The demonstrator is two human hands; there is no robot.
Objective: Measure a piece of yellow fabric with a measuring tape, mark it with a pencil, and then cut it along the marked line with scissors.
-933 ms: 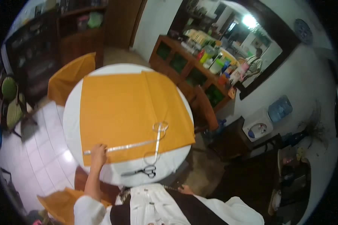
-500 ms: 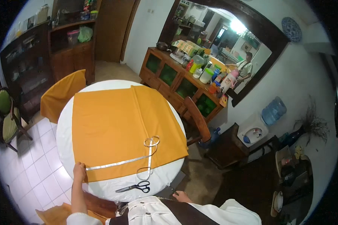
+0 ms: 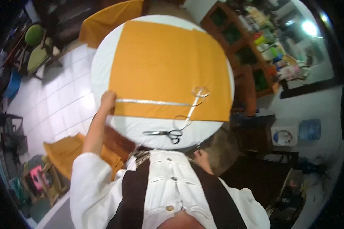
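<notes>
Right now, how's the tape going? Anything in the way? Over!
Left grip on tape, at left edge of orange cloth. Right grip off tape, beside table. Across orange cloth, tape runs rightward into loops. Scissors near loops, off orange cloth.

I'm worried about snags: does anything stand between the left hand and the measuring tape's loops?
Nothing visible: the measuring tape runs uncovered from the left hand across the orange cloth; the scissors lie on the tablecloth.

Matt orange cloth [image 3: 160,65] lies mostly smooth on the round table [image 3: 104,66], over a white cover [image 3: 204,134] with a soft sheen. There too are a smooth, slightly shiny measuring tape [image 3: 153,102] and glossy metal-bladed scissors [image 3: 166,133]. Left of the table, the floor tiles [image 3: 70,86] gleam; well right, a water bottle [image 3: 310,129] looks like clear blue plastic.
</notes>
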